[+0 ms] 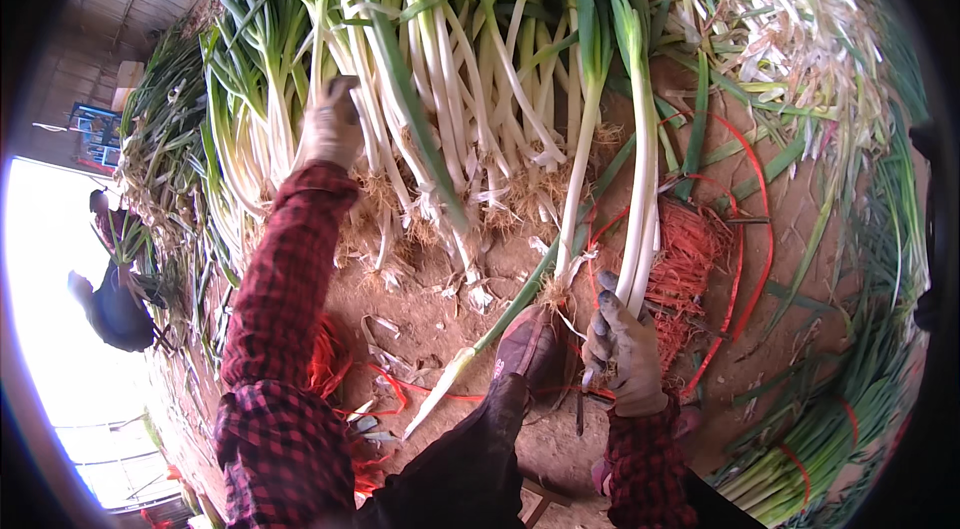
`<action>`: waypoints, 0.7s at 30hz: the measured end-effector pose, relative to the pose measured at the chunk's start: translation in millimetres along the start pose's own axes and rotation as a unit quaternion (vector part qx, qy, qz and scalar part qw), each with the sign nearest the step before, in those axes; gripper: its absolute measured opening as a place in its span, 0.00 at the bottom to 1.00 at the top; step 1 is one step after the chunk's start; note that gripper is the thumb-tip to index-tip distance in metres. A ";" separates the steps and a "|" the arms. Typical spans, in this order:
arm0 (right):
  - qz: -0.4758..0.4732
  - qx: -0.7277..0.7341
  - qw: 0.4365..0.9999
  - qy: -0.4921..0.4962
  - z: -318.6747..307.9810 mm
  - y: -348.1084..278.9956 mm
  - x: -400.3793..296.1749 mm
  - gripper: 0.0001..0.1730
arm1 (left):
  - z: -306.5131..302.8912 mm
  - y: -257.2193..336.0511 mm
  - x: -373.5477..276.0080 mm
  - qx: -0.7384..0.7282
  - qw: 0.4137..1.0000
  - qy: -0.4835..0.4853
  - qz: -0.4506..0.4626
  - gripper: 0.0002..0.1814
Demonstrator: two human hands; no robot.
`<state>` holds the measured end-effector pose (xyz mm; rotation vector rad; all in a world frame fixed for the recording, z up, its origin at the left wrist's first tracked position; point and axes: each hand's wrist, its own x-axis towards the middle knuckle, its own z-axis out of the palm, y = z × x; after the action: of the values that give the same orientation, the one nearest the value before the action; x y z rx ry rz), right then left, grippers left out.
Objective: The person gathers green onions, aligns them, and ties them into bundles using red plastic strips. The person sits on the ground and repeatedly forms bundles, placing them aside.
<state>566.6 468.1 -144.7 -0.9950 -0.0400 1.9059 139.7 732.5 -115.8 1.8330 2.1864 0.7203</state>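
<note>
Long green onions with white stalks and rootlets point(450, 93) lie in a thick row on the soil before me. My left hand point(330, 125), gloved and somewhat blurred, reaches into the left part of the row at the stalks; its fingers are partly hidden, and whether they grip a stalk is unclear. My right hand point(621, 349), in a dirty glove, is closed around the lower ends of a few green onions point(641, 191), whose leaves point away from me. One more green onion point(581, 176) lies just left of them, its roots by my shoe.
Red plastic strapping point(763, 229) loops beside a bundle of red twine point(684, 266) right of my shoe point(529, 349). Tied green onions point(795, 461) lie lower right, peeled leaf waste point(780, 41) upper right. Another person point(120, 304) is at far left, near a darker onion heap point(169, 131).
</note>
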 end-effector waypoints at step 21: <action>-0.037 -0.054 0.998 0.024 20.7 -10.6 2.4 0.32 | 39.0 127.6 -71.2 -0.570 0.769 -0.257 -0.133 0.19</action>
<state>560.3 483.2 -128.0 -1.0963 -0.1521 1.8276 283.1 687.4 -98.8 0.8716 1.1036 0.9906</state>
